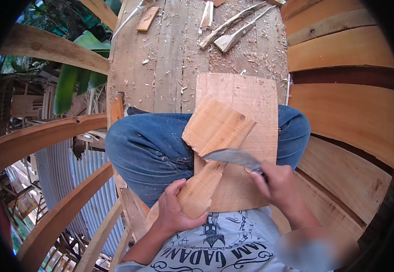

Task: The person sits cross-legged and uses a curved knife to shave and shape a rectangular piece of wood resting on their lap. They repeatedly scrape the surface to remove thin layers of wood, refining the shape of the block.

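Fingers of the bare left hand [174, 211] wrap the narrow near end of a pale orange-brown, paddle-shaped piece of wood [219, 129], clamped firmly on it with the thumb along its near edge. This piece slants from the shirt front toward the far side, its broad, squared head lying over the left part of a large, flat, pinkish-tan wooden board [251, 99] and the left thigh. On the right, the bare right hand [274, 181] is closed around the handle of a knife with a curved grey metal blade [235, 157]. Its blade points left, crossing the paddle-shaped piece where the broad head meets the narrower part; whether the edge bites into the wood cannot be told. The board lies across the lap, over crossed legs in blue denim jeans [142, 149], its near edge against a light grey T-shirt with dark print [251, 226]. Beyond the knees, pale shavings are scattered over a floor of brown wooden planks [165, 72]. At its far right lie two long, roughly shaped wooden sticks [240, 38], side by side; at the far left is a small, rectangular, orange-brown wooden block [147, 18].
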{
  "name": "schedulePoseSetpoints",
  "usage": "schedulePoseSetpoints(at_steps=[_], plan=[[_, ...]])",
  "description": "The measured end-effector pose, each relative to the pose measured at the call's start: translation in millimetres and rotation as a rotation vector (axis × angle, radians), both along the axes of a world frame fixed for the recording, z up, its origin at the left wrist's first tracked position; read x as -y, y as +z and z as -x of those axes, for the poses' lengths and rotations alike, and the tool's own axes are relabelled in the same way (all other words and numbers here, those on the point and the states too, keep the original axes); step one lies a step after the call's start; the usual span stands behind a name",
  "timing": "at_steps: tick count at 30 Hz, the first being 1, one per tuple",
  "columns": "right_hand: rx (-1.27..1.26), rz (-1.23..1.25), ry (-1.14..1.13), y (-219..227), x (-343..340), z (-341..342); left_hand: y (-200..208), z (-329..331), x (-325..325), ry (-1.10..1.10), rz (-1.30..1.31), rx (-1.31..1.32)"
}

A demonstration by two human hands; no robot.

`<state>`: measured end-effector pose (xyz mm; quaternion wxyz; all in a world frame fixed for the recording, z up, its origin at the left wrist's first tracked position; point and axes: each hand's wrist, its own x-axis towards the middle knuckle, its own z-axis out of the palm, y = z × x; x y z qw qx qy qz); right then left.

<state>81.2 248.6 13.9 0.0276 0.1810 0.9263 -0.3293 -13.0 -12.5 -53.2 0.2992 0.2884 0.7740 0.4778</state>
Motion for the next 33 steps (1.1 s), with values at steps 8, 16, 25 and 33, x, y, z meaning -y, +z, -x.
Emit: schedulePoseSetpoints(at_steps=[8, 16, 25, 33], plan=[[0.086, 0.028, -0.121, -19, 1, 0, 0, 3, 0, -0.037, 0.036, -0.060], [0.105, 0.017, -0.241, -26, -25, 8, 3, 4, -2, -0.085, 0.063, 0.062], [0.042, 0.058, -0.164, -28, -12, 1, -1, 2, 3, -0.097, 0.021, 0.089], [0.047, 0.050, -0.136, -26, -12, -8, 0, 0, 5, -0.058, 0.011, 0.146]])
